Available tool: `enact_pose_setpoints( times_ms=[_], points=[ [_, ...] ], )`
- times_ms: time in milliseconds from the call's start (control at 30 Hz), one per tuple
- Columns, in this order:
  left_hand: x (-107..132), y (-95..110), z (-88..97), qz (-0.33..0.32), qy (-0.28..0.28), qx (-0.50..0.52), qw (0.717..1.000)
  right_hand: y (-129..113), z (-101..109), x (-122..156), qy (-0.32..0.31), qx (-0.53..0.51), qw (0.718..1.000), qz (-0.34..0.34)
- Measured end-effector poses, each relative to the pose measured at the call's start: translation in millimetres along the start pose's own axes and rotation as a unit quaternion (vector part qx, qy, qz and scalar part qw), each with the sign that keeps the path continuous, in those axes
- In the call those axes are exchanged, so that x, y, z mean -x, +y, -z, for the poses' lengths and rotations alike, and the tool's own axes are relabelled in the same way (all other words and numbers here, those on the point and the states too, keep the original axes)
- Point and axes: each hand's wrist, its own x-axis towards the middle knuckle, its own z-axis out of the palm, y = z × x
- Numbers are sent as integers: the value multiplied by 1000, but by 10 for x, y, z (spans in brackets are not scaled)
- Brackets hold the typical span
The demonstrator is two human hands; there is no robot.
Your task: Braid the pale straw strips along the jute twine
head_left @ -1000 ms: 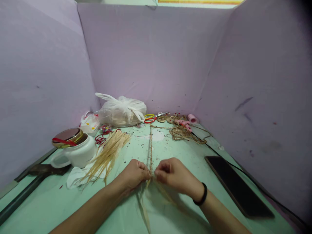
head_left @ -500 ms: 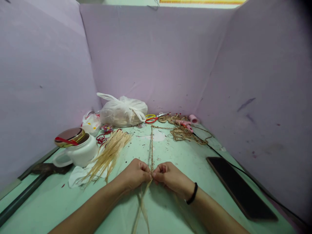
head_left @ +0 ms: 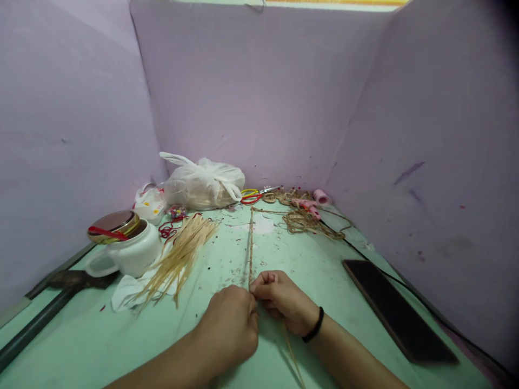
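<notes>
Hands meet mid-way on the pale green counter point(head_left: 81, 346): the right hand point(head_left: 281, 300) has its fingers point(head_left: 263, 281) curled tight, pinching the thin brown jute twine point(head_left: 250, 243), which runs straight toward the far wall; the left hand point(head_left: 231, 324) is fisted over its near end, near a bundle of pale straw strips point(head_left: 182, 254)

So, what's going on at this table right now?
A person works with both bare hands at a green table. The left hand and right hand meet in a closed grip on the near end of a twine that runs straight away toward the back wall. A pale straw strand trails from the grip toward the camera. A straw bundle lies to the left beside a white jug; a dark phone lies to the right.
</notes>
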Motion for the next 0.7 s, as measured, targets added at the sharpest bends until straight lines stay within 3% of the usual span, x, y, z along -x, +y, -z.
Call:
enact_pose_setpoints(
  times_ms=[100,200,267,367,433,533,700],
  points=[
    [-40,-23,87,-8,-24,22,999,5,27,-18,-18,2,1000,4],
    [-141,-60,270,60,-21,101,993,28,90,-62,-60,-20,998,26],
    [-210,-90,346,136,-15,211,968,47,134,-91,-87,-40,995,40],
    [-272,-131,309,169,-122,368,906,58,177,-105,-112,-68,990,42],
    [-286,-150,222,171,-158,413,881,52,190,-98,-118,-61,990,37],
    [-292,-158,114,193,-114,401,888,41,190,-93,-102,7,994,47],
    [-299,-121,75,200,-61,339,917,78,166,-118,-40,159,979,123]
  ],
)
